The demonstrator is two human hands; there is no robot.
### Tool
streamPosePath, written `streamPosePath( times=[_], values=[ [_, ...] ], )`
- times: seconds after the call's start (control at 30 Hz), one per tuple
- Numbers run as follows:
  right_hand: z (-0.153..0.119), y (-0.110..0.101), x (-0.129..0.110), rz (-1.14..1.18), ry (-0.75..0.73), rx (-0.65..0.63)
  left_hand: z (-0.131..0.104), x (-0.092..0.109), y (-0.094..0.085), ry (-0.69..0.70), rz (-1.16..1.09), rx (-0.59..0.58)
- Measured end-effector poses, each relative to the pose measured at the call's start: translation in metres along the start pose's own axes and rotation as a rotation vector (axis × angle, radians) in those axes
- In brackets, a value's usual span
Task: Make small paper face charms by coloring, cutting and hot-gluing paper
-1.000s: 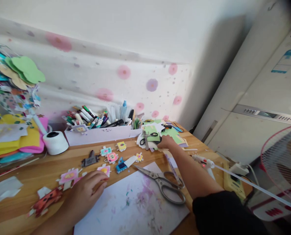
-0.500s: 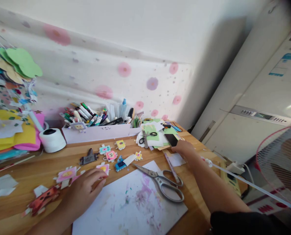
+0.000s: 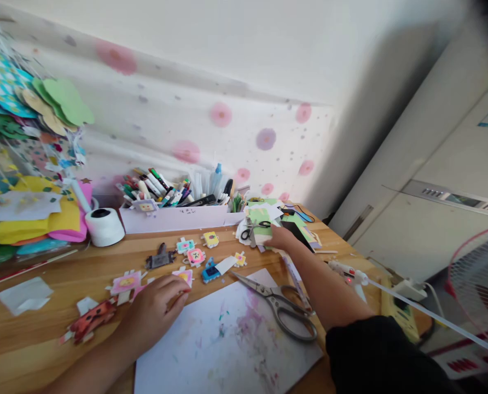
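My left hand (image 3: 157, 306) rests on the table at the edge of a paint-stained white sheet (image 3: 211, 350). Its fingers are loosely curled, thumb apart, and beside a pink paper figure (image 3: 184, 276). My right hand (image 3: 280, 238) reaches over a pile of green and white paper (image 3: 261, 214), close to small black-handled scissors (image 3: 263, 224); its fingertips are hidden. A dark phone-like slab (image 3: 298, 235) lies just right of that hand. Large metal scissors (image 3: 274, 303) lie partly open on the sheet. A blue paper piece (image 3: 210, 272) and a red paper figure (image 3: 93, 322) lie nearby.
A white box (image 3: 172, 219) of pens stands against the wall, a thread spool (image 3: 105, 227) left of it. A glue gun (image 3: 346, 272) with a long white stick lies right of my forearm. Paper hangings (image 3: 63, 104) fill the left; a fan (image 3: 480, 279) stands right.
My right hand has moved left, from the dark slab towards the small scissors and the paper pile. The view has turned slightly left. My left hand stays in place on the table.
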State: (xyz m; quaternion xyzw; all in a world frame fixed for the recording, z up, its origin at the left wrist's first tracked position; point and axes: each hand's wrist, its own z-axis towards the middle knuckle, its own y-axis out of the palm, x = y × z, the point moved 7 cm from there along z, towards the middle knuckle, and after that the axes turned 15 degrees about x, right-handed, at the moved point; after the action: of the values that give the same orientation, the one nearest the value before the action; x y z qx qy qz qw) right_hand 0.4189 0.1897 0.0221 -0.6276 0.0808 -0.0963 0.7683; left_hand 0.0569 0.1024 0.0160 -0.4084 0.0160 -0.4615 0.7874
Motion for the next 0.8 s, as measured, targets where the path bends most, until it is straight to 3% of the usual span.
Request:
streamPosePath(
  times=[0.27,0.53,0.67,0.8],
  values=[
    [0.007,-0.011,-0.003,-0.016,0.093,0.102,0.007,0.008,-0.007,0.028,0.012,0.032],
    [0.026,-0.071,0.009,-0.015,0.043,0.179,0.005,0.002,-0.004,0.008,-0.007,0.039],
    [0.026,-0.088,0.011,-0.024,0.008,0.145,0.004,0.002,-0.002,0.006,0.0,0.006],
    [0.018,-0.106,0.015,-0.039,0.04,0.205,0.005,0.002,-0.005,-0.006,-0.005,0.018]
  ],
)
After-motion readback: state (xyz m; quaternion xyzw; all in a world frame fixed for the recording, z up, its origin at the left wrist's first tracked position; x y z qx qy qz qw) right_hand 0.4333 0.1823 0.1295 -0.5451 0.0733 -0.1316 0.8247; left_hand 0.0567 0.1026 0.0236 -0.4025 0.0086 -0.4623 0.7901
